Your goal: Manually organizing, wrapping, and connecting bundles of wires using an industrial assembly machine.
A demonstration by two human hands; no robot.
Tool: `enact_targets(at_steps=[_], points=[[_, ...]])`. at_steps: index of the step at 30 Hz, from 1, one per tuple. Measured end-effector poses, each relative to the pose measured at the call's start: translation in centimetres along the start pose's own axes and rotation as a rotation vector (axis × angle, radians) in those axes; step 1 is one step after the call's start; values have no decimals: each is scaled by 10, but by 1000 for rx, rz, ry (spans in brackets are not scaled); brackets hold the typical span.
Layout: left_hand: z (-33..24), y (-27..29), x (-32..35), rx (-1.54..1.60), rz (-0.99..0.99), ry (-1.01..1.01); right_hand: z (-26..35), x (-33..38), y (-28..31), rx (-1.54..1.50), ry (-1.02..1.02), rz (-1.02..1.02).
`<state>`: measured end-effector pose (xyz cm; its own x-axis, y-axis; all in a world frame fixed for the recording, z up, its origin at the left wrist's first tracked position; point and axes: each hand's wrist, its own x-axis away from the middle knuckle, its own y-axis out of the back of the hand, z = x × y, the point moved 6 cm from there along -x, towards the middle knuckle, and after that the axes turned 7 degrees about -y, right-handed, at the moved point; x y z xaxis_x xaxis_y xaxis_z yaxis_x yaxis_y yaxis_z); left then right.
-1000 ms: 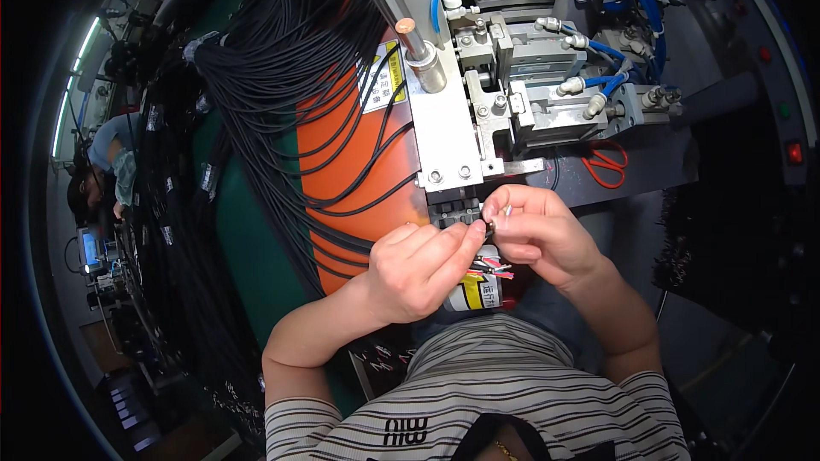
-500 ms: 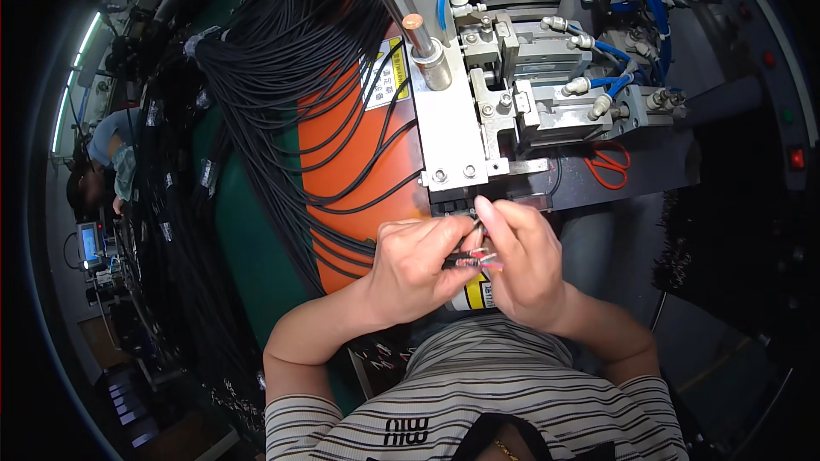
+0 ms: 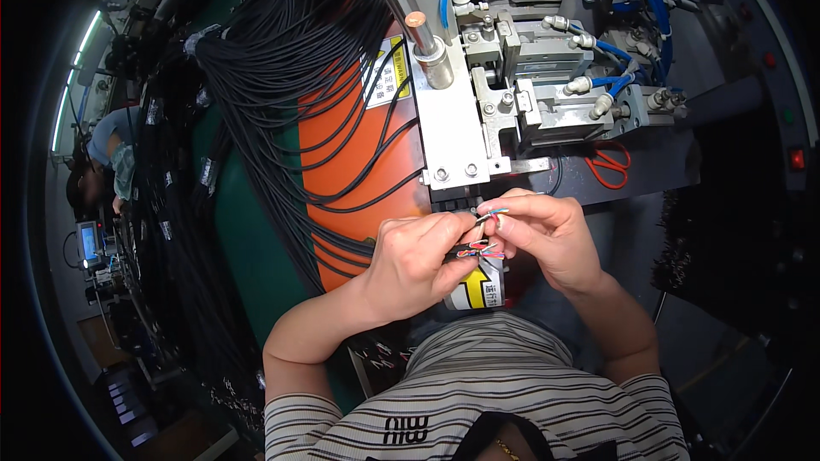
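My left hand [image 3: 416,258] is closed around the ends of several black cables, whose thin coloured inner wires [image 3: 483,251] fan out past the fingers. In a pinch between thumb and forefinger, my right hand [image 3: 551,235] holds the coloured wires [image 3: 493,216] of one cable end, just right of the left hand. Both hands are close together below the front edge of a metal machine plate [image 3: 454,141]. From the left hand the black cables [image 3: 342,243] run left into a large bundle. How many ends the left hand holds is hidden by its fingers.
A pneumatic machine [image 3: 555,77] with blue air hoses [image 3: 653,0] stands ahead. Red-handled scissors [image 3: 608,165] lie on its dark base. The black cable bundle [image 3: 273,68] spreads over an orange surface [image 3: 329,145] and a green mat [image 3: 243,230]. Another person [image 3: 111,141] is at far left.
My right hand has shifted right and turned, its fingers now pinching spread coloured wires. A yellow-and-white label below the hands shows more. The left hand stays nearly in place.
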<state>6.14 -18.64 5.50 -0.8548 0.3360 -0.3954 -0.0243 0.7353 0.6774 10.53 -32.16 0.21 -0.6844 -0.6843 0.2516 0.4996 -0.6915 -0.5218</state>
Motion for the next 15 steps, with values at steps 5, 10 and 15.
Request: enact_targets(at_steps=[5, 10, 15], points=[[2, -4, 1, 84, 59, 32, 9, 0, 7, 312, 171, -47], [-11, -7, 1, -151, 165, -70, 30, 5, -6, 976, 481, -107], [-5, -5, 2, -213, 115, -47, 32, -2, -4, 926, 376, -139]])
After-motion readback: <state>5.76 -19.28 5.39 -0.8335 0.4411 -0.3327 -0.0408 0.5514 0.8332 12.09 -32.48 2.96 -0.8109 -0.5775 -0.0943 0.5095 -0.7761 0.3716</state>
